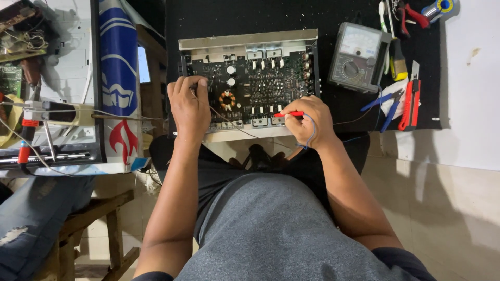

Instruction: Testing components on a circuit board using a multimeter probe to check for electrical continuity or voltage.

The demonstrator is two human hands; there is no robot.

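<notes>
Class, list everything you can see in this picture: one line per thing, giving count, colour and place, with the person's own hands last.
circuit board: one, dark green, in open metal case, centre
coil: one, copper, on board
meter: one, grey, right of board
red probe: one, in right hand, at board's front edge
pliers: one, blue-handled, right mat
knife: one, red, beside pliers
solder reel: one, top right
stool: one, wooden, lower left
left hand: on board's left edge, holding a thin lead
right hand: gripping red probe
</notes>
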